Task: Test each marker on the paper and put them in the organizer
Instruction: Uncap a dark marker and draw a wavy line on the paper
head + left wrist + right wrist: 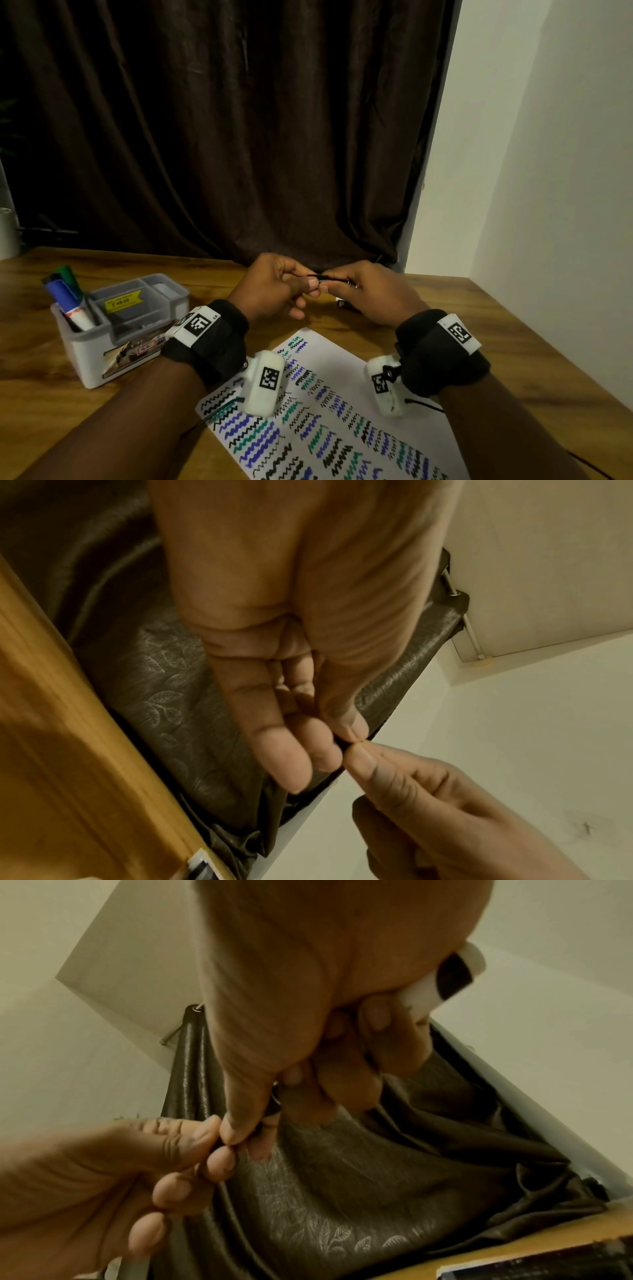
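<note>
Marker [337,280]: held level above the surface [445,308], beyond the paper [342,394].
Left hand [274,291]: fingers pinch the cap end.
Right hand [376,294]: fingers curled around the barrel, likely bracing for cap handling.
Organizer [137,329]: left, already holding markers.

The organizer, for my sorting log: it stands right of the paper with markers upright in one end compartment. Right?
One slip: the head view shows the organizer left of the paper, not right. Markers do stand in its end compartment.
</note>
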A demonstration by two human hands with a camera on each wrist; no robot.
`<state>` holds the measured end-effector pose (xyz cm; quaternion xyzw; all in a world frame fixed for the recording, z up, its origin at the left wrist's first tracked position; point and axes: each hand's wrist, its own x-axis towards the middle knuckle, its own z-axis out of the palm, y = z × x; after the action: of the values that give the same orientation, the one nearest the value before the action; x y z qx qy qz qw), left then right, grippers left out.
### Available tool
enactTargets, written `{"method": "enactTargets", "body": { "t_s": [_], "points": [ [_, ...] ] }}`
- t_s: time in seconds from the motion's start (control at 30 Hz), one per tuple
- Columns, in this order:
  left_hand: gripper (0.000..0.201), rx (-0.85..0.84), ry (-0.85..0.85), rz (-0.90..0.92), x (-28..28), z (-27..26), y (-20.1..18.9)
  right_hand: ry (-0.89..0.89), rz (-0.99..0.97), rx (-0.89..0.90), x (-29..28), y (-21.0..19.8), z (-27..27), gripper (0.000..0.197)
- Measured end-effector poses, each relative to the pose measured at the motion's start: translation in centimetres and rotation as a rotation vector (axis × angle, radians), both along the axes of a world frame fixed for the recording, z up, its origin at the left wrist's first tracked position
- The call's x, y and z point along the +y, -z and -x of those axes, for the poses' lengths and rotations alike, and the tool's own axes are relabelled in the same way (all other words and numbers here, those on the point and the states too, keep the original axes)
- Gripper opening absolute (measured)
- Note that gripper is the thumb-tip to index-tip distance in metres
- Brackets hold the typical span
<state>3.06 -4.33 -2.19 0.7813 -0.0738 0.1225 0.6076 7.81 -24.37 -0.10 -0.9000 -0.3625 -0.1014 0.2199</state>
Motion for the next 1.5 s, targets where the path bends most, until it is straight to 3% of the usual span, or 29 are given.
{"method": "enactTargets", "body": {
  "t_s": [0.17, 0.27, 0.4, 0.53, 0.73, 0.9, 1.03, 1.2, 1.4, 1.5],
  "points": [
    [0.012, 0.068, -0.043, -0.006, 0.1, 0.3, -0.2, 0.054, -0.016, 0.053, -0.1, 0.2, -0.1, 0.039],
    [0.013, 0.222, -0.097, -0.120, 1.0, 0.5, -0.3, 0.054, -0.144, 0.237, -0.4, -0.1, -0.2, 0.022],
    [0.019, 0.464, -0.075, -0.266, 1.9, 1.0, -0.2, 0.035, -0.301, 0.486, -0.7, 0.2, -1.2, 0.026],
    [0.024, 0.546, -0.054, -0.269, 2.0, 1.1, -0.1, -0.056, -0.447, 0.652, -0.1, 0.6, -1.2, 0.017],
    [0.030, 0.642, -0.012, -0.385, 2.0, 1.0, 0.4, -0.154, -0.587, 0.925, 0.3, 0.6, -0.7, 0.025],
    [0.030, 0.657, -0.025, -0.364, 2.2, 0.9, 0.4, -0.150, -0.487, 0.859, 0.9, 1.2, -0.3, 0.031],
    [0.032, 0.659, -0.028, -0.372, 2.2, 0.8, 0.5, -0.093, -0.454, 0.859, 2.0, 1.8, 0.2, 0.021],
    [0.032, 0.651, -0.033, -0.375, 2.1, 0.9, 0.4, -0.137, -0.394, 0.854, 2.4, 2.7, 0.4, 0.038],
    [0.031, 0.651, -0.036, -0.379, 2.0, 1.0, 0.3, -0.156, -0.234, 0.659, 2.1, 2.8, 0.1, 0.019],
    [0.030, 0.650, -0.043, -0.381, 2.0, 1.0, 0.2, -0.180, -0.187, 0.655, 1.8, 3.0, 0.0, 0.016]
  ]
}}
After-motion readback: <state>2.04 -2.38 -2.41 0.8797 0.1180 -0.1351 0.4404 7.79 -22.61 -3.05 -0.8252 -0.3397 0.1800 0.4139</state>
